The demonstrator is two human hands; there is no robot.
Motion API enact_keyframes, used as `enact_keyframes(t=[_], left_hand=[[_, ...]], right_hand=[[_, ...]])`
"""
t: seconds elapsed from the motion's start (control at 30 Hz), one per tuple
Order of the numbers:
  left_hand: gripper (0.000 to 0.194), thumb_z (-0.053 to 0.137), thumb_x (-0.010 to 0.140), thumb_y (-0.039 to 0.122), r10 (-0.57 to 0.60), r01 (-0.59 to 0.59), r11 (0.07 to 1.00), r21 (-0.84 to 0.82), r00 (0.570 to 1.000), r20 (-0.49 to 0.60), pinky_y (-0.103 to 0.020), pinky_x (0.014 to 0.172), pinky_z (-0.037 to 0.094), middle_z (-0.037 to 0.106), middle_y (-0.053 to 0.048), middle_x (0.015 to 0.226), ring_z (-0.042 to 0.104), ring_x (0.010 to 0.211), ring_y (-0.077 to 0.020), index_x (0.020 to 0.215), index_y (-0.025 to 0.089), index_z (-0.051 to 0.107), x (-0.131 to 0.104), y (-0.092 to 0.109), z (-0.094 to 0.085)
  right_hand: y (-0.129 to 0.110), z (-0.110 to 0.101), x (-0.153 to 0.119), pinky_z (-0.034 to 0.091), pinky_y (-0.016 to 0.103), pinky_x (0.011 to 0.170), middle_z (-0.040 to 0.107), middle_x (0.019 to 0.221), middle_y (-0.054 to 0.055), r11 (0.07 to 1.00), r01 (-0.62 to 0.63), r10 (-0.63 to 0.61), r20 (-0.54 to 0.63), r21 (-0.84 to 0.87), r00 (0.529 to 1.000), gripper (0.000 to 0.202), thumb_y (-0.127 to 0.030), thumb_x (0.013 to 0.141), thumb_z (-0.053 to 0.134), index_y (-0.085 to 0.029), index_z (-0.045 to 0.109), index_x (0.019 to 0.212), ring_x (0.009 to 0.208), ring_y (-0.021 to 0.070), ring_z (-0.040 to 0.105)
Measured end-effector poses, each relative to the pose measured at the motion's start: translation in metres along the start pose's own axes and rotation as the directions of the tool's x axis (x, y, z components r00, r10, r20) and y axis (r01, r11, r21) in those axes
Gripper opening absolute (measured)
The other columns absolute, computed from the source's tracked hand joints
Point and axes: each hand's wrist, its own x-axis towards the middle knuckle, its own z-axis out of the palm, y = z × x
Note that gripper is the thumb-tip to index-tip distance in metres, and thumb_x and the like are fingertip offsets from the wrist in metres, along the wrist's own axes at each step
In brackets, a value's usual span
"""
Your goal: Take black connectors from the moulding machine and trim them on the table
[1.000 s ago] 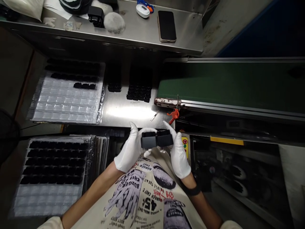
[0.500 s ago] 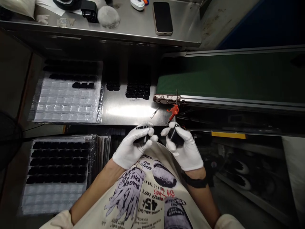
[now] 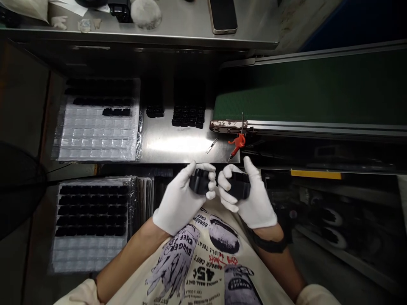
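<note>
In front of my chest, my left hand (image 3: 183, 195), in a white glove, is closed round a small black plastic part (image 3: 199, 182). My right hand (image 3: 251, 197), gloved likewise, grips a second black plastic part (image 3: 240, 185). The two hands are side by side with a narrow gap between them, and each thumb points up and away from me. Fingers hide some of both parts. Just beyond the hands lie an orange air blow gun (image 3: 238, 142) and thin metal tweezers (image 3: 211, 145), neither of them touched.
A clear tray (image 3: 98, 137) partly filled with black parts lies left on the metal bench (image 3: 165, 146). Stacked black parts (image 3: 188, 115) stand mid-bench. A green conveyor belt (image 3: 305, 87) runs right. Another part-filled tray (image 3: 89, 250) is lower left; a phone (image 3: 223, 16) lies on the shelf.
Both hands have turned the black parts, so more of their faces shows, and the thumbs have swung upward. The whole view has shifted slightly.
</note>
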Motion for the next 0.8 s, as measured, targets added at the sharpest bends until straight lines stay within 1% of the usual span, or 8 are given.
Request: enact_keyframes(t=[0.03, 0.1, 0.2, 0.37, 0.57, 0.63, 0.7, 0.8], left_hand=[[0.032, 0.058, 0.113, 0.041, 0.032, -0.032, 0.998, 0.052, 0.999, 0.001, -0.025, 0.069, 0.054, 0.066, -0.008, 0.094, 0.061, 0.082, -0.0164, 0.108, 0.017, 0.079, -0.001, -0.003, -0.001], [0.033, 0.059, 0.114, 0.047, 0.075, -0.076, 0.988, 0.133, 0.997, 0.011, -0.027, 0.075, 0.057, 0.068, -0.007, 0.097, 0.064, 0.085, -0.0166, 0.115, 0.019, 0.078, -0.002, -0.007, -0.002], [0.042, 0.058, 0.113, 0.056, 0.095, -0.098, 0.975, 0.200, 0.995, 0.025, -0.031, 0.084, 0.060, 0.071, -0.006, 0.099, 0.067, 0.088, -0.0173, 0.119, 0.020, 0.078, -0.005, -0.011, -0.004], [0.042, 0.057, 0.113, 0.058, 0.134, -0.142, 0.932, 0.334, 0.990, 0.049, -0.033, 0.099, 0.059, 0.072, -0.004, 0.096, 0.069, 0.089, -0.0173, 0.123, 0.023, 0.078, -0.007, -0.011, -0.006], [0.039, 0.060, 0.112, 0.057, 0.073, -0.072, 0.973, 0.220, 0.997, 0.000, -0.037, 0.103, 0.061, 0.075, -0.007, 0.104, 0.073, 0.108, -0.0221, 0.122, 0.023, 0.078, -0.007, -0.009, -0.008], [0.039, 0.061, 0.112, 0.056, 0.081, -0.079, 0.974, 0.213, 0.997, 0.000, -0.037, 0.106, 0.061, 0.076, -0.008, 0.108, 0.073, 0.113, -0.0230, 0.122, 0.022, 0.078, -0.007, -0.007, -0.008], [0.035, 0.063, 0.111, 0.053, 0.126, -0.126, 0.956, 0.266, 0.992, 0.017, -0.037, 0.109, 0.060, 0.076, -0.008, 0.109, 0.071, 0.119, -0.0242, 0.122, 0.024, 0.078, -0.007, -0.004, -0.008], [0.027, 0.068, 0.110, 0.045, 0.204, -0.212, 0.878, 0.429, 0.977, 0.065, -0.036, 0.113, 0.056, 0.077, -0.007, 0.115, 0.068, 0.126, -0.0250, 0.123, 0.026, 0.080, -0.010, 0.003, -0.004]], right_hand=[[0.001, 0.000, 0.000, 0.030, 0.016, 0.031, 0.054, 0.070, -0.005, 1.000, -0.008, 0.008, 0.007, 0.010, 1.000, 0.056, -0.075, 0.098, 0.070, -0.022, 0.059, 0.085, 0.041, 0.0056, 0.035], [0.003, 0.001, 0.000, 0.026, 0.015, 0.029, 0.055, 0.068, -0.006, 1.000, -0.011, 0.011, 0.009, 0.024, 1.000, 0.057, -0.076, 0.097, 0.071, -0.022, 0.056, 0.083, 0.038, 0.0039, 0.030], [0.005, 0.002, 0.001, 0.024, 0.013, 0.028, 0.055, 0.066, -0.007, 1.000, -0.002, 0.002, 0.008, 0.025, 1.000, 0.059, -0.076, 0.096, 0.075, -0.023, 0.053, 0.082, 0.036, 0.0027, 0.028], [0.010, 0.002, 0.002, 0.027, 0.013, 0.027, 0.058, 0.064, -0.007, 1.000, 0.018, -0.017, -0.013, 0.015, 1.000, 0.065, -0.084, 0.091, 0.074, -0.023, 0.054, 0.083, 0.034, 0.0031, 0.032], [0.016, 0.003, 0.002, 0.033, 0.017, 0.025, 0.061, 0.066, -0.006, 0.998, 0.063, -0.064, -0.039, -0.029, 0.997, 0.069, -0.088, 0.082, 0.080, -0.023, 0.058, 0.088, 0.034, 0.0052, 0.040], [0.017, 0.006, 0.003, 0.037, 0.019, 0.026, 0.064, 0.068, -0.005, 0.996, 0.077, -0.080, -0.050, -0.050, 0.996, 0.070, -0.088, 0.081, 0.080, -0.023, 0.058, 0.088, 0.036, 0.0065, 0.044], [0.017, 0.009, 0.004, 0.041, 0.020, 0.027, 0.066, 0.068, -0.003, 0.995, 0.076, -0.080, -0.052, -0.064, 0.995, 0.071, -0.090, 0.081, 0.079, -0.023, 0.059, 0.088, 0.037, 0.0076, 0.047], [0.015, 0.013, 0.006, 0.042, 0.022, 0.028, 0.064, 0.063, -0.004, 0.992, 0.075, -0.082, -0.059, -0.105, 0.995, 0.073, -0.093, 0.080, 0.077, -0.023, 0.060, 0.087, 0.038, 0.0088, 0.047]])
